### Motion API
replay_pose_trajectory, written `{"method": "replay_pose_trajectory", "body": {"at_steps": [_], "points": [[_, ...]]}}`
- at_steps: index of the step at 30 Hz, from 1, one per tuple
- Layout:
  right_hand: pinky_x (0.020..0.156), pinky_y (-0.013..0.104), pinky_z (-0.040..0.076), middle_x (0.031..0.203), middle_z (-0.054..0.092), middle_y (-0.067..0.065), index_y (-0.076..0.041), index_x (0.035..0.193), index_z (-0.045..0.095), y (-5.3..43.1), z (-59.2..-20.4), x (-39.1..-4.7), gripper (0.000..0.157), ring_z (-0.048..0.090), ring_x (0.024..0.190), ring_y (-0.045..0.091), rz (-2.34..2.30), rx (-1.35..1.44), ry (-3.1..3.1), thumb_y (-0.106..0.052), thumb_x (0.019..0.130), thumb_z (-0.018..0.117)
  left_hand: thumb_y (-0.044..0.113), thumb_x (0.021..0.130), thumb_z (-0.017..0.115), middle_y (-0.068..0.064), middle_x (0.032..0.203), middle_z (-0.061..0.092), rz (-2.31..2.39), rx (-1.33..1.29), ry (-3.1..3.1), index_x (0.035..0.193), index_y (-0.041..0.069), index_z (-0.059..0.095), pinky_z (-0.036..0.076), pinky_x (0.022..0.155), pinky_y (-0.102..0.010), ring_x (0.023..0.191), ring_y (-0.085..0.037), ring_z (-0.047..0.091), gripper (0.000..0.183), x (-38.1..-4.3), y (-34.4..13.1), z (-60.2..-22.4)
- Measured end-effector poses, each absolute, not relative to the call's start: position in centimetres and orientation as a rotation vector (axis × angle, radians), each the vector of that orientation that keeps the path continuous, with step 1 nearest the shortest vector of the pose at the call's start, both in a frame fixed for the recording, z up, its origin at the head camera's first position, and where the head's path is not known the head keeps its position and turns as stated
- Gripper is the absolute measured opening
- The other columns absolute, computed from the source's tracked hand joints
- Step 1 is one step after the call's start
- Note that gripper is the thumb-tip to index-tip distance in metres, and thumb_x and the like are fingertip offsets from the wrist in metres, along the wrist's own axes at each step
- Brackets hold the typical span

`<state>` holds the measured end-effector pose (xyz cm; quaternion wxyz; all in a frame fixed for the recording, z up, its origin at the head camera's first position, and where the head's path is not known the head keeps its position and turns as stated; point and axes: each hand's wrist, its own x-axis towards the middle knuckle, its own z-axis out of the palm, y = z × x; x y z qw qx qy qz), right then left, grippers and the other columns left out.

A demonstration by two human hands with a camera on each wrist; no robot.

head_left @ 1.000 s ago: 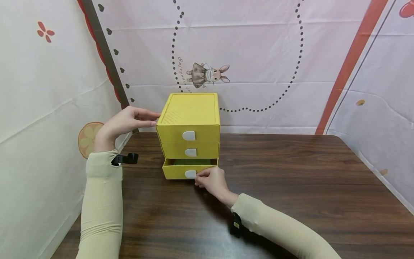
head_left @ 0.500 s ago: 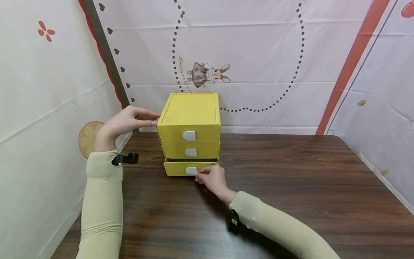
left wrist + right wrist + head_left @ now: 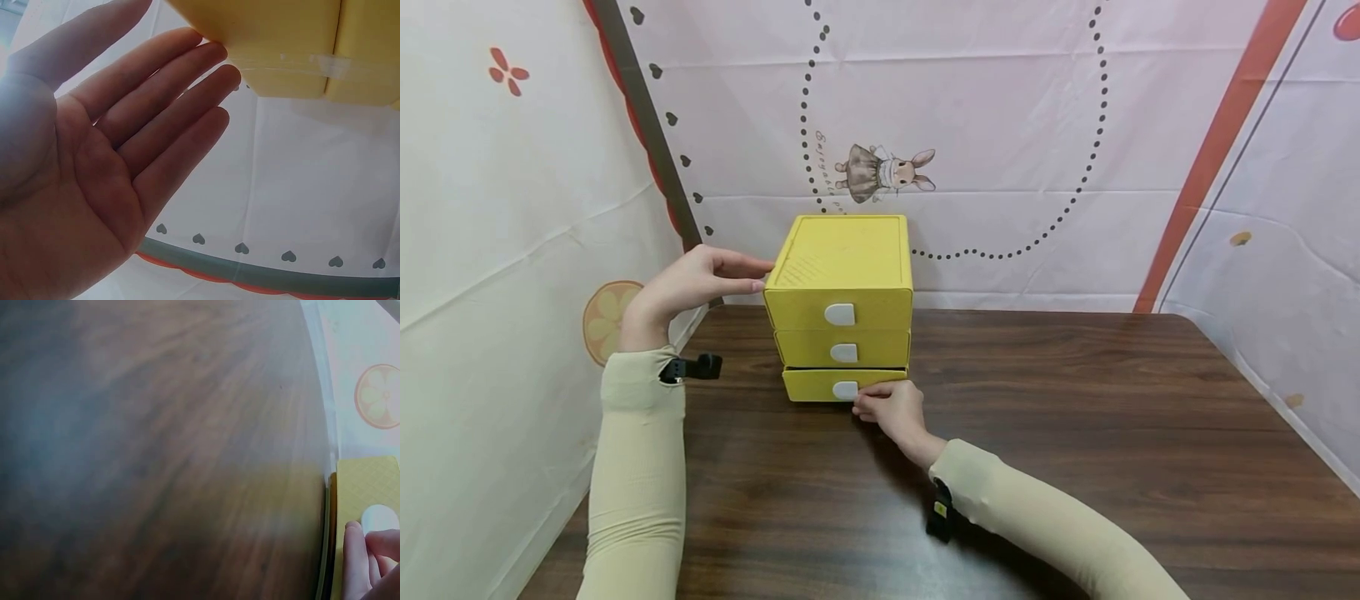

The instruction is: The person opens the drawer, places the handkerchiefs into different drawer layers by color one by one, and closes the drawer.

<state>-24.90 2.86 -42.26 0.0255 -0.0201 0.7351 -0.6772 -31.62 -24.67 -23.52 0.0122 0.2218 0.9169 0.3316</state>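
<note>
A yellow three-drawer box [image 3: 850,254] stands toward the back of the table, each drawer front bearing a white rounded tab handle. Its bottom drawer [image 3: 808,387] sticks out slightly, with a thin dark gap along the top. My right hand [image 3: 895,412] pinches that drawer's white handle [image 3: 845,390] at its right edge; in the right wrist view, thumb and fingers meet at the handle [image 3: 379,520]. My left hand [image 3: 688,287] is at the box's upper left side. In the left wrist view its fingers [image 3: 181,134] are straight, fingertips right at the yellow wall [image 3: 281,50].
The dark wood-grain table [image 3: 1075,433] reaches out to the right and front. A printed cloth [image 3: 1000,150] with a rabbit figure hangs close behind the box, and another cloth wall [image 3: 512,250] borders the left side.
The bottom drawer has slid inward, from well out to nearly flush, and its green inside is now hidden. My right hand has moved with it; the left hand stays in place.
</note>
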Motion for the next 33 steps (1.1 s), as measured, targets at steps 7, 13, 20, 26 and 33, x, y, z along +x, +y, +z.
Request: {"method": "replay_pose_trajectory", "body": {"at_steps": [7,13,20,26,33], "points": [[0.062,0.029,0.053,0.079,0.068,0.014,0.003,0.087,0.069,2.7,-42.8,-25.3,0.014,0.067,0.069,0.02,-2.166,0.022,2.185,-0.005,0.076,0.067,0.047,0.075,0.065,0.003,0.117,0.059,1.028,0.688,2.861,0.117,0.027,0.059,0.042,0.087,-0.034,0.107,-0.008,0.052,0.047,-31.5,-24.6,-23.5],[0.065,0.03,0.053,0.082,0.067,0.019,0.009,0.092,0.066,2.8,-43.0,-25.5,0.019,0.067,0.07,0.021,-2.258,0.05,2.047,-0.002,0.076,0.066,0.046,0.075,0.064,0.002,0.117,0.059,1.031,0.688,2.861,0.117,0.027,0.059,0.042,0.087,-0.034,0.108,-0.01,0.052,0.046,-31.3,-24.6,-23.4],[0.068,0.031,0.053,0.086,0.066,0.022,0.011,0.094,0.064,3.0,-42.8,-25.6,0.021,0.066,0.073,0.022,-2.259,0.086,1.993,-0.002,0.077,0.065,0.045,0.075,0.065,0.0,0.118,0.058,1.058,0.69,2.84,0.118,0.026,0.058,0.041,0.089,-0.036,0.111,-0.015,0.051,0.047,-31.3,-24.6,-23.5],[0.071,0.035,0.052,0.09,0.064,0.026,0.013,0.096,0.063,3.1,-42.2,-25.3,0.023,0.065,0.078,0.029,-2.249,0.076,1.972,0.0,0.078,0.064,0.044,0.075,0.065,-0.001,0.119,0.058,1.07,0.692,2.835,0.118,0.025,0.058,0.041,0.09,-0.038,0.111,-0.015,0.051,0.047,-31.2,-24.5,-23.5],[0.073,0.038,0.051,0.096,0.06,0.033,0.017,0.098,0.06,3.0,-40.8,-24.4,0.024,0.061,0.086,0.038,-2.237,0.043,2.005,0.003,0.079,0.061,0.038,0.079,0.064,-0.002,0.119,0.058,1.081,0.693,2.818,0.119,0.02,0.057,0.04,0.091,-0.04,0.112,-0.017,0.05,0.045,-29.7,-23.8,-22.6]]}}
